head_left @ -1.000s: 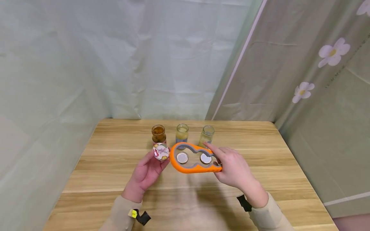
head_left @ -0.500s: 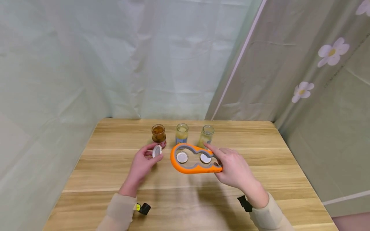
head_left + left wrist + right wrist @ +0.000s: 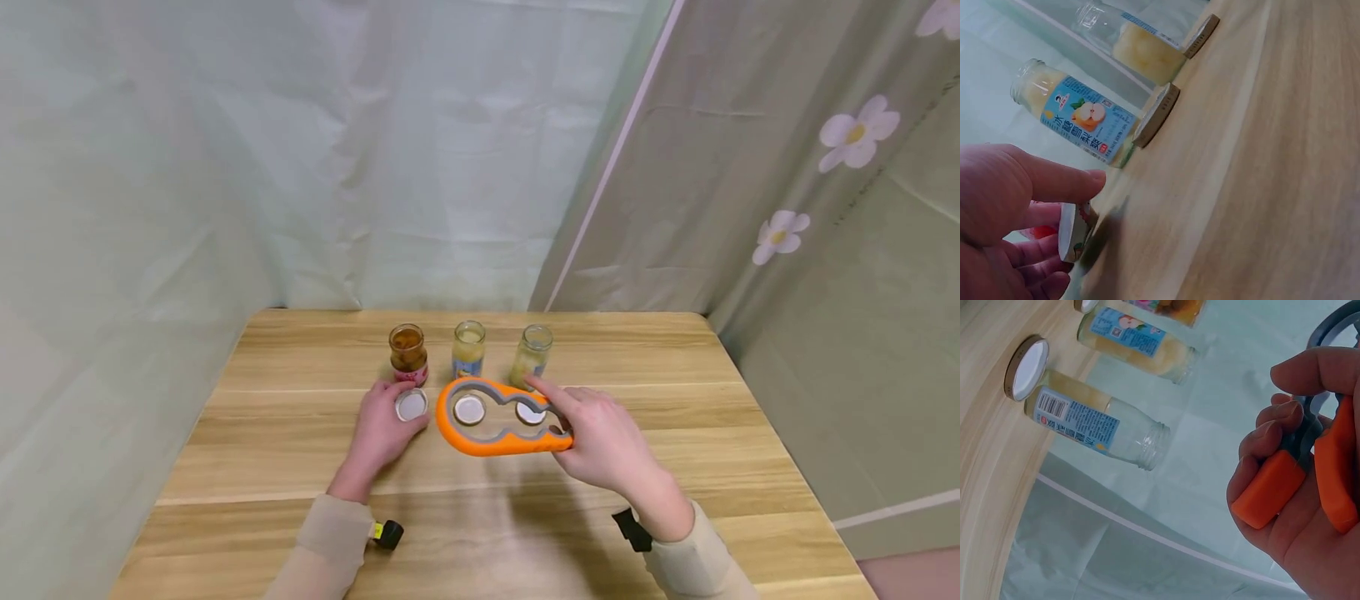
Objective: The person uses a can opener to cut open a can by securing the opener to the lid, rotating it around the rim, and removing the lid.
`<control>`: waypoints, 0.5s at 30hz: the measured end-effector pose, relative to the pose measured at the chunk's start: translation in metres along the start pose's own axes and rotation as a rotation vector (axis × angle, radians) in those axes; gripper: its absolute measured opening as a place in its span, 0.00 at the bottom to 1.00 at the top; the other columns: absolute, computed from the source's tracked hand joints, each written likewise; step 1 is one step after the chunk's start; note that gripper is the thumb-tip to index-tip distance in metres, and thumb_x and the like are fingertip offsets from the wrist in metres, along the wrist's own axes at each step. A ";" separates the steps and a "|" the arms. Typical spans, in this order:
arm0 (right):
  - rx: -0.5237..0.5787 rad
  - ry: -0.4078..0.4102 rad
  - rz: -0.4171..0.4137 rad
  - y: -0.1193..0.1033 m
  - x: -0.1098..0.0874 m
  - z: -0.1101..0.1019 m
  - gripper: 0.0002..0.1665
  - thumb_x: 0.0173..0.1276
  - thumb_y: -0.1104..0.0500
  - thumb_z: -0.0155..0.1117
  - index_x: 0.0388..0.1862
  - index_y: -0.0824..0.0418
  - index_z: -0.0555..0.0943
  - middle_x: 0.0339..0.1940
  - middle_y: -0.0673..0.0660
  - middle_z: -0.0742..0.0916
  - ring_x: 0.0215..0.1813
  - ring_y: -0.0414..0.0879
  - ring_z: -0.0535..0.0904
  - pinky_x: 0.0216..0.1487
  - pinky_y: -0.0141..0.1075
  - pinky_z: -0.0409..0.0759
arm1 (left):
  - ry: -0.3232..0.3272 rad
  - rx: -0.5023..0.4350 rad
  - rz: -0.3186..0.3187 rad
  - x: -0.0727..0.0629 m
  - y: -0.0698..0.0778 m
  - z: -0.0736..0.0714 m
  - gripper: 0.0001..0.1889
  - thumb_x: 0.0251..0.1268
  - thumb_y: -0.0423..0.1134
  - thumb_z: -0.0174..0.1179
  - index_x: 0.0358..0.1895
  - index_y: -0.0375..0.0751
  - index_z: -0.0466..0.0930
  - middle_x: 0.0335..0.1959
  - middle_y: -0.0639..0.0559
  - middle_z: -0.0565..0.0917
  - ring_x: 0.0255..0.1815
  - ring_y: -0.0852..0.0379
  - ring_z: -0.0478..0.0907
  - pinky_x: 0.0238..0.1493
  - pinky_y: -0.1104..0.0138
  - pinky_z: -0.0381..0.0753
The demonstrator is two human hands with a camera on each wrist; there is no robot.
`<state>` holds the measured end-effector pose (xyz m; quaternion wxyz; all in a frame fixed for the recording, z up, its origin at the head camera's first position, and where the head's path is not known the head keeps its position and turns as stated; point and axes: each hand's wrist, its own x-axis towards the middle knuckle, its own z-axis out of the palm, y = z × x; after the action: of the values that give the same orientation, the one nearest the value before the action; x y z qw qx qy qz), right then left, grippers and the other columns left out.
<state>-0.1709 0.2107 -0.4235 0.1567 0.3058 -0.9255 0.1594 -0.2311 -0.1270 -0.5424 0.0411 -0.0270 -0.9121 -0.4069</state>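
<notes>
In the head view my left hand (image 3: 381, 425) is low over the table, thumb and fingers around the rim of a jar lid (image 3: 412, 405) with its white inside facing up. The left wrist view shows that lid (image 3: 1076, 231) tilted close over the wood, its printed side toward the table. My right hand (image 3: 603, 433) grips the handle end of an orange and grey jar opener (image 3: 480, 447), held above the table with its index finger extended. Through the opener's loop show two more lids, the left one (image 3: 469, 409) and the right one (image 3: 530, 412), white insides up.
Three uncapped glass jars stand in a row behind the lids: a brown-filled jar (image 3: 408, 354), a pale fruit jar with a blue label (image 3: 468, 350) and another pale jar (image 3: 532, 354). A curtain (image 3: 450, 167) hangs behind the wooden table (image 3: 300, 467).
My left hand has turned the lid from printed side up to white inside up and lowered it toward the table in front of the brown jar. My right hand and the opener have barely moved.
</notes>
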 end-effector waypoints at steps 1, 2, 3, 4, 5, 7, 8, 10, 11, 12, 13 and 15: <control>0.002 -0.001 0.002 0.000 0.000 0.000 0.55 0.43 0.69 0.70 0.76 0.47 0.78 0.24 0.38 0.71 0.25 0.37 0.66 0.29 0.34 0.68 | -0.006 0.009 -0.003 0.000 -0.001 0.001 0.34 0.55 0.38 0.80 0.65 0.29 0.81 0.56 0.33 0.77 0.57 0.34 0.73 0.60 0.43 0.74; 0.004 -0.002 0.004 0.000 0.000 0.000 0.55 0.43 0.69 0.70 0.76 0.48 0.78 0.25 0.39 0.71 0.25 0.37 0.66 0.30 0.34 0.68 | -0.010 0.019 -0.004 0.000 -0.001 0.002 0.34 0.55 0.38 0.80 0.65 0.28 0.81 0.56 0.33 0.76 0.57 0.33 0.73 0.60 0.43 0.74; 0.006 -0.004 0.006 0.000 -0.001 0.001 0.55 0.43 0.70 0.70 0.76 0.48 0.78 0.25 0.39 0.71 0.25 0.37 0.66 0.30 0.35 0.68 | -0.014 0.030 -0.009 0.000 -0.001 0.002 0.34 0.55 0.38 0.80 0.65 0.28 0.81 0.57 0.33 0.76 0.58 0.33 0.72 0.61 0.43 0.74; 0.007 -0.005 0.006 0.000 -0.001 0.001 0.55 0.43 0.70 0.70 0.76 0.48 0.78 0.25 0.39 0.71 0.26 0.37 0.66 0.30 0.34 0.68 | -0.016 0.040 -0.010 0.000 -0.002 0.002 0.34 0.55 0.38 0.80 0.65 0.28 0.81 0.57 0.32 0.76 0.58 0.33 0.72 0.61 0.43 0.73; 0.008 -0.006 0.007 0.000 -0.001 0.001 0.54 0.43 0.70 0.70 0.76 0.48 0.78 0.25 0.39 0.71 0.26 0.37 0.66 0.30 0.34 0.68 | -0.017 0.051 -0.013 0.000 -0.002 0.002 0.34 0.55 0.38 0.80 0.65 0.28 0.82 0.57 0.33 0.76 0.58 0.34 0.72 0.61 0.43 0.73; 0.009 -0.007 0.009 0.000 0.000 0.001 0.54 0.43 0.70 0.70 0.76 0.48 0.78 0.25 0.39 0.71 0.26 0.37 0.66 0.29 0.34 0.68 | -0.022 0.072 -0.014 -0.001 -0.002 0.002 0.34 0.55 0.38 0.80 0.65 0.29 0.82 0.57 0.33 0.76 0.57 0.34 0.71 0.59 0.44 0.73; 0.011 -0.008 0.010 0.000 0.000 0.001 0.54 0.43 0.70 0.70 0.76 0.48 0.78 0.25 0.39 0.71 0.25 0.37 0.66 0.29 0.34 0.68 | -0.024 0.079 -0.015 -0.001 -0.002 0.002 0.34 0.55 0.38 0.80 0.65 0.29 0.82 0.56 0.33 0.76 0.57 0.34 0.71 0.58 0.44 0.73; 0.013 -0.009 0.013 0.000 0.000 0.001 0.54 0.43 0.70 0.70 0.76 0.47 0.78 0.25 0.39 0.71 0.25 0.37 0.66 0.29 0.34 0.68 | -0.024 0.092 -0.015 -0.001 -0.002 0.002 0.34 0.54 0.38 0.81 0.65 0.30 0.83 0.56 0.33 0.77 0.57 0.35 0.71 0.57 0.45 0.73; 0.014 -0.009 0.014 0.000 0.000 0.001 0.54 0.43 0.70 0.70 0.76 0.47 0.78 0.25 0.39 0.71 0.25 0.37 0.66 0.29 0.34 0.68 | -0.022 0.095 -0.015 -0.001 -0.002 0.002 0.33 0.54 0.38 0.81 0.65 0.30 0.83 0.56 0.33 0.77 0.57 0.35 0.71 0.56 0.45 0.73; 0.015 -0.010 0.015 0.000 0.000 0.001 0.54 0.43 0.70 0.70 0.76 0.47 0.78 0.25 0.39 0.71 0.25 0.37 0.66 0.29 0.34 0.68 | -0.022 0.098 -0.015 -0.001 -0.002 0.002 0.33 0.54 0.38 0.81 0.65 0.30 0.83 0.55 0.34 0.77 0.57 0.35 0.71 0.56 0.45 0.72; 0.017 -0.010 0.017 0.000 0.000 0.001 0.54 0.43 0.70 0.70 0.76 0.47 0.78 0.25 0.39 0.71 0.25 0.37 0.66 0.29 0.34 0.68 | -0.021 0.101 -0.014 -0.001 -0.003 0.002 0.33 0.54 0.38 0.81 0.64 0.31 0.83 0.55 0.34 0.77 0.56 0.35 0.71 0.56 0.45 0.72; 0.019 -0.013 0.020 0.000 0.000 0.002 0.54 0.44 0.70 0.70 0.76 0.47 0.78 0.25 0.39 0.71 0.26 0.37 0.66 0.29 0.34 0.68 | -0.016 0.103 -0.007 -0.001 -0.003 0.002 0.33 0.53 0.38 0.82 0.64 0.31 0.84 0.55 0.34 0.77 0.56 0.35 0.71 0.56 0.46 0.72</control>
<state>-0.1715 0.2101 -0.4253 0.1462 0.2992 -0.9279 0.1676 -0.2304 -0.1278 -0.5463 0.0335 -0.0250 -0.9323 -0.3593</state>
